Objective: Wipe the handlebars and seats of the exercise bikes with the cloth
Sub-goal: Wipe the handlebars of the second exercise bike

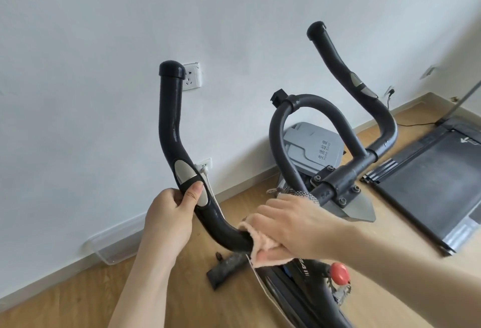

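An exercise bike's black handlebar fills the view. Its left grip (170, 119) rises toward the wall and carries a silver pulse sensor (185, 171). My left hand (169, 213) grips this bar just below the sensor, thumb on top. My right hand (291, 223) holds a pink cloth (263, 251) wrapped around the bar's lower bend, close to the stem. The right grip (335, 62) and the centre loop (307, 109) stand bare. No seat is in view.
A white wall with a socket (194, 76) is just behind the bars. A grey bin (312, 150) stands on the wooden floor beyond the stem. A treadmill (426, 179) lies at right. A clear plastic tray (109, 247) sits by the skirting. A red knob (338, 273) is below.
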